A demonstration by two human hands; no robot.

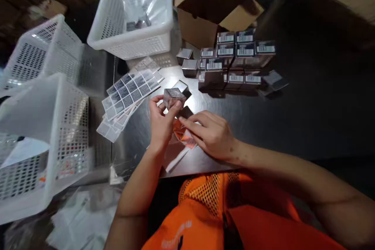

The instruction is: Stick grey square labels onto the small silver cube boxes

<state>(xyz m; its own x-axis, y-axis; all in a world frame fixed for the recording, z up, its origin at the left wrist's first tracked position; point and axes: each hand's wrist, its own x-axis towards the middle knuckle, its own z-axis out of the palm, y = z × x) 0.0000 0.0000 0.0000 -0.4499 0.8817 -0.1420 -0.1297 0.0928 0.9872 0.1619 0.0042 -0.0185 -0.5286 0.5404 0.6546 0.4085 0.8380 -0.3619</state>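
holding a small box [173, 97] in the left hand [160, 122], right hand [211, 133] flat, fingers loose, beside label sheets [131, 90] on the tabletop [293, 117].

Three white mesh baskets [133, 15] stood before me, beside one open cardboard carton [205, 15]. Around a dozen barcoded boxes [234, 60] sat stacked in one block, with two plain silver boxes [187, 62] alongside. I held one silver box [172, 97], near several fanned label sheets [130, 91].
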